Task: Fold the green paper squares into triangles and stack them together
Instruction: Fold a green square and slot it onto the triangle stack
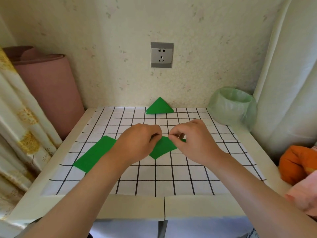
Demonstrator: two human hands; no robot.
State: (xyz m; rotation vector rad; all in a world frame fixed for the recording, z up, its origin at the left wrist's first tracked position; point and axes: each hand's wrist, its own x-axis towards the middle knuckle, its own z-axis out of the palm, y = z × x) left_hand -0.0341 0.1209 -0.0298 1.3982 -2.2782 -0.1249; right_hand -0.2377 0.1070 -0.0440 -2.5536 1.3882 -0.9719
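A green paper square lies in the middle of the checked mat, one corner pointing towards me. My left hand and my right hand both pinch its far part with curled fingers; most of that part is hidden under them. To the left lies a flat pile of green paper squares, partly under my left forearm. A folded green triangle rests at the mat's far edge against the wall.
A bin lined with a pale green bag stands at the back right. A pink roll and a curtain lie left of the table. Orange and pink cloth sits off the right edge. A wall socket is behind.
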